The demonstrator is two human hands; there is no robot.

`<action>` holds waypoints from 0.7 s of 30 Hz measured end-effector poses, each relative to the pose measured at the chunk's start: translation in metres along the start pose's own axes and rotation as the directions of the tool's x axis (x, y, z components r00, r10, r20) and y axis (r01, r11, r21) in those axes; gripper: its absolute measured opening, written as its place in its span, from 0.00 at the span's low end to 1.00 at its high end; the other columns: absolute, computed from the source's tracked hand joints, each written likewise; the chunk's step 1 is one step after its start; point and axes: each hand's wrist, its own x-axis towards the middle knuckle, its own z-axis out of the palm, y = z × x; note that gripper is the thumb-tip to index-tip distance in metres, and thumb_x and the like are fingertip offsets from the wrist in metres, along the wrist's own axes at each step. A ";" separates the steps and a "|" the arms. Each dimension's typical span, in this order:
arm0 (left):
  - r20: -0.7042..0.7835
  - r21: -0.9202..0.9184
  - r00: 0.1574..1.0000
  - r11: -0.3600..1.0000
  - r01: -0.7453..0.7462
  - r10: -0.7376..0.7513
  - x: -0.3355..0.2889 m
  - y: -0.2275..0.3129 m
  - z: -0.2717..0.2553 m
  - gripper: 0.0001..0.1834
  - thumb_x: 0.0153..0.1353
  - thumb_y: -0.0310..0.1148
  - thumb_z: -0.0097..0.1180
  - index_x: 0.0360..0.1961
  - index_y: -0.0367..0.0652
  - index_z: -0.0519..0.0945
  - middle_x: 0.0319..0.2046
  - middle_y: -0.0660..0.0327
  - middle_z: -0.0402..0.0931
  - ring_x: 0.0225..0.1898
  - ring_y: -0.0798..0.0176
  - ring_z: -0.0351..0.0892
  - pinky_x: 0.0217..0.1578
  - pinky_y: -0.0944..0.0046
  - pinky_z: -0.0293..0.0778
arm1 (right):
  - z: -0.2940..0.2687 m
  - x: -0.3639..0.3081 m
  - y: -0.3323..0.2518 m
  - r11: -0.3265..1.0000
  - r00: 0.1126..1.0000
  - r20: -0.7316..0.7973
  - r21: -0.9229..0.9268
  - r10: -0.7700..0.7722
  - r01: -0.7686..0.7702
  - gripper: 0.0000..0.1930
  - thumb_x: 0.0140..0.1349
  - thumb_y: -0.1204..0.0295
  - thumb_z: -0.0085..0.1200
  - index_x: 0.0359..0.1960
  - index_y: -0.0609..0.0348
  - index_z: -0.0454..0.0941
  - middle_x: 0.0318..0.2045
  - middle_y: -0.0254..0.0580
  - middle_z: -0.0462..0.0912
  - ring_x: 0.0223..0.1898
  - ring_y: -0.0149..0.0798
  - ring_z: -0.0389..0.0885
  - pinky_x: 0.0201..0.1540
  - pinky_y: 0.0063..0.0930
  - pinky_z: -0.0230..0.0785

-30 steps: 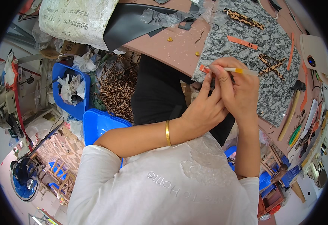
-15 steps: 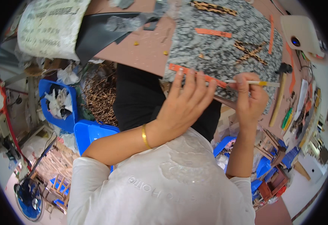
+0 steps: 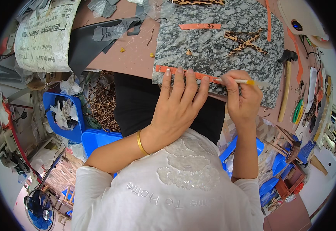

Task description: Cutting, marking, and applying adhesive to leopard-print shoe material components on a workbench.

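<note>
My left hand (image 3: 181, 92) lies with its fingers spread, their tips pressing an orange strip (image 3: 161, 69) flat along the near edge of a speckled grey stone slab (image 3: 210, 46). My right hand (image 3: 245, 96) pinches a slim white pen (image 3: 242, 81) with a yellow section. Its tip points left and meets the right end of the strip, just beside my left fingertips. Farther back on the slab are a shorter orange strip (image 3: 200, 26) and two crossed leopard-print strips (image 3: 246, 42). Part of the near strip is hidden under my fingers.
A hammer (image 3: 287, 77) lies right of the slab, near green-handled pliers (image 3: 297, 109). Black sheet material (image 3: 87, 48) and a printed white sack (image 3: 45, 36) occupy the table's left. Below stand blue bins (image 3: 64, 133), one with scraps, beside a brown tangled heap (image 3: 102, 102).
The whole view has shifted, so the table and both hands appear farther left. The pen tip now rests at the strip's right end; my left hand keeps its place on the strip.
</note>
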 end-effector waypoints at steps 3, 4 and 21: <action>-0.007 -0.016 1.000 1.000 -0.006 0.006 -0.001 0.000 0.000 0.29 0.58 0.35 0.56 0.62 0.49 0.70 0.55 0.47 0.69 0.55 0.42 0.71 0.58 0.43 0.66 | 0.003 -0.002 -0.001 0.999 0.998 -0.054 0.045 -0.027 0.029 0.06 0.62 0.72 0.57 0.28 0.60 0.79 0.26 0.38 0.82 0.26 0.42 0.80 0.30 0.31 0.71; -0.007 -0.015 1.000 1.000 -0.004 0.004 -0.001 0.000 0.001 0.29 0.58 0.35 0.56 0.62 0.49 0.70 0.55 0.47 0.69 0.55 0.42 0.71 0.58 0.43 0.66 | 0.005 -0.002 -0.001 0.998 0.998 -0.053 0.047 -0.028 0.030 0.06 0.62 0.72 0.57 0.28 0.60 0.79 0.26 0.38 0.82 0.26 0.42 0.80 0.30 0.31 0.71; -0.019 -0.058 1.000 0.998 0.002 -0.003 0.001 -0.002 -0.001 0.29 0.57 0.33 0.56 0.62 0.49 0.71 0.53 0.48 0.71 0.54 0.43 0.72 0.59 0.44 0.65 | 0.002 0.000 0.001 0.995 0.997 -0.014 -0.077 -0.071 0.070 0.06 0.62 0.73 0.57 0.29 0.60 0.78 0.26 0.38 0.82 0.26 0.42 0.79 0.30 0.32 0.70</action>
